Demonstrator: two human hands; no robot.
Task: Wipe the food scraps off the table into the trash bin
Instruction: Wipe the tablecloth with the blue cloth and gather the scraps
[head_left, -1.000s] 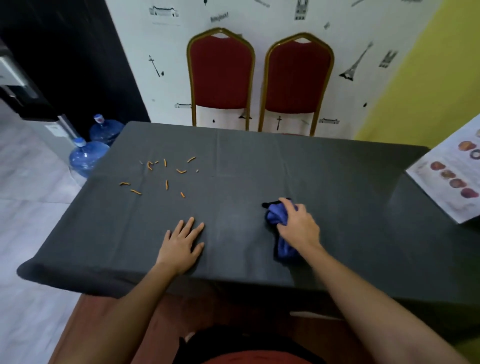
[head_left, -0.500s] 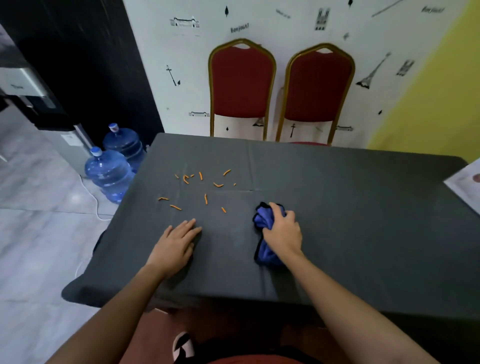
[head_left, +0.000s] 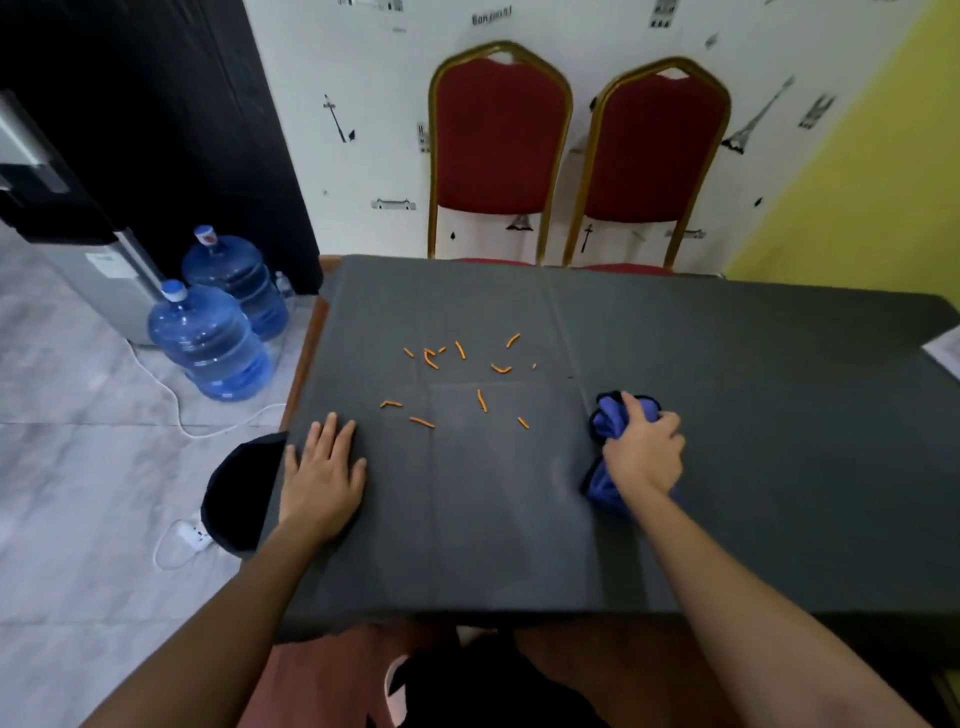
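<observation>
Shifted leftward to the tabletop (head_left: 727, 467) edge over the dark trash bin (head_left: 234, 493), the left hand (head_left: 322, 478) lay flat, fingers together, probably bracing. The right hand (head_left: 644, 457) had its fingers curled round a blue cloth (head_left: 610, 421), right of the orange scraps (head_left: 462, 379), suiting a sweep toward the bin.

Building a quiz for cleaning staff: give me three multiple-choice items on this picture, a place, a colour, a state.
1. The trash bin stands: A) on the floor by the table's left edge B) on the table C) beyond its far edge
2. The cloth is: A) red B) blue C) white
3. The left hand: A) grips the cloth B) makes a fist C) lies flat on the table
Key: A, it shows below that edge; B, blue folds show under the right hand; C, it lies spread, holding nothing.
</observation>
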